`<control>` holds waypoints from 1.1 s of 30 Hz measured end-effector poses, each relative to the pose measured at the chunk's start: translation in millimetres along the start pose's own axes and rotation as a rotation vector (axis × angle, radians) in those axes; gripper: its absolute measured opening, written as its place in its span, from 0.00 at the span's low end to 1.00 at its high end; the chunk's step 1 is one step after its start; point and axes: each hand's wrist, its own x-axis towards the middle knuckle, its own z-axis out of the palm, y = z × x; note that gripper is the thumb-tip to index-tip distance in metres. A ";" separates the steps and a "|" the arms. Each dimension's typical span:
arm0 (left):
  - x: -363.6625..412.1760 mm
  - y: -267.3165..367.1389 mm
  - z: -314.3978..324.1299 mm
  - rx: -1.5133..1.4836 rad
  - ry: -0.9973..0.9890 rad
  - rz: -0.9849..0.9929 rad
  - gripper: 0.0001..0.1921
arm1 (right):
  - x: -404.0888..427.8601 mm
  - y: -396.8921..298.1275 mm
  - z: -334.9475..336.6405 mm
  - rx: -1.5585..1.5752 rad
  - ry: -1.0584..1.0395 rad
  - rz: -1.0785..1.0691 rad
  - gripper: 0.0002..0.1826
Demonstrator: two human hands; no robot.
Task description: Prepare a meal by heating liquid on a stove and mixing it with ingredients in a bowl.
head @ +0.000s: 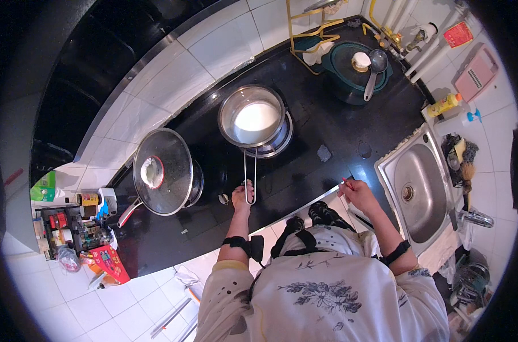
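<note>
A steel saucepan (241, 124) with white liquid (256, 117) inside sits on the right gas burner (280, 139), tilted in view. Its long wire handle (250, 177) points towards me. My left hand (242, 197) is at the handle's end, partly behind the wire; whether it grips the handle or a knob under it cannot be told. A stove knob (224, 199) is just left of it. Near the counter's front edge, my right hand (356, 194) is closed around a small, thin red object (345, 181). A lidded pan (167, 171) stands on the left burner.
At the back right stands a lidded dark green pot (355, 72) with a ladle (373, 75) on top. A steel sink (417, 192) lies to the right. A spice rack (55, 235) is at the far left. The range hood (92, 72) overhangs the upper left.
</note>
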 end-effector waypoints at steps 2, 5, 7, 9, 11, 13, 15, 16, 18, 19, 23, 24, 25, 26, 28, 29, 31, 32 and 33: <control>0.8 -1.0 -1.2 -0.021 -0.003 -0.008 0.13 | 0.5 -2.1 1.9 0.025 -0.021 -0.016 0.17; -4.3 4.4 -0.3 0.040 0.002 -0.016 0.13 | -1.9 -10.8 2.6 0.011 -0.034 -0.002 0.16; -5.8 5.5 -0.2 0.046 0.013 -0.008 0.15 | -1.6 -10.3 2.0 -0.012 -0.050 -0.014 0.16; -6.3 6.4 0.8 0.055 0.022 -0.005 0.16 | -1.9 -10.3 2.4 -0.033 -0.067 -0.025 0.16; -6.7 6.5 1.0 0.066 0.031 -0.002 0.17 | -2.6 -11.0 3.8 -0.031 -0.061 -0.022 0.16; -4.5 2.5 -0.9 0.067 0.024 0.027 0.18 | -3.3 -12.3 4.3 -0.044 -0.063 -0.029 0.16; -1.0 -1.6 -0.9 0.102 0.018 0.028 0.17 | -2.9 -11.5 4.5 -0.057 -0.064 -0.037 0.16; 1.0 -3.9 -0.8 0.136 0.012 0.029 0.16 | -1.6 -8.7 4.9 -0.071 -0.067 -0.027 0.17; 4.4 -8.2 -2.9 0.104 -0.008 0.044 0.16 | -0.5 -6.8 5.7 -0.085 -0.071 -0.018 0.17; 5.9 -10.3 -3.8 0.073 -0.029 0.059 0.16 | -0.4 -6.8 6.1 -0.070 -0.077 -0.018 0.17; 6.0 -9.4 -0.6 0.140 0.007 0.029 0.16 | 3.2 4.0 8.3 -0.086 -0.073 -0.010 0.16; 6.8 -9.8 -1.1 0.150 0.015 0.032 0.15 | 3.1 4.8 8.5 -0.087 -0.073 -0.011 0.16; 7.3 -10.4 -1.7 0.160 0.024 0.035 0.15 | 2.9 5.4 8.7 -0.091 -0.074 -0.019 0.15; 7.4 -11.2 -2.2 0.159 0.025 0.036 0.15 | 2.8 5.4 8.8 -0.095 -0.075 -0.028 0.15; 5.6 -10.2 -1.2 0.133 0.016 0.035 0.15 | 1.3 3.7 8.3 -0.062 -0.086 -0.035 0.15; 4.6 -9.8 -0.8 0.134 0.016 0.035 0.15 | 0.1 2.1 8.0 -0.031 -0.097 -0.042 0.15; -0.6 -4.7 1.0 0.099 0.009 0.027 0.15 | -2.5 -2.8 6.0 -0.040 -0.101 -0.037 0.15; -1.1 -4.3 1.5 0.100 0.008 0.027 0.15 | -3.1 -3.7 5.4 -0.050 -0.106 -0.033 0.15; -0.8 -5.0 1.0 0.102 0.007 0.044 0.15 | -2.4 -1.9 5.8 -0.050 -0.105 -0.034 0.15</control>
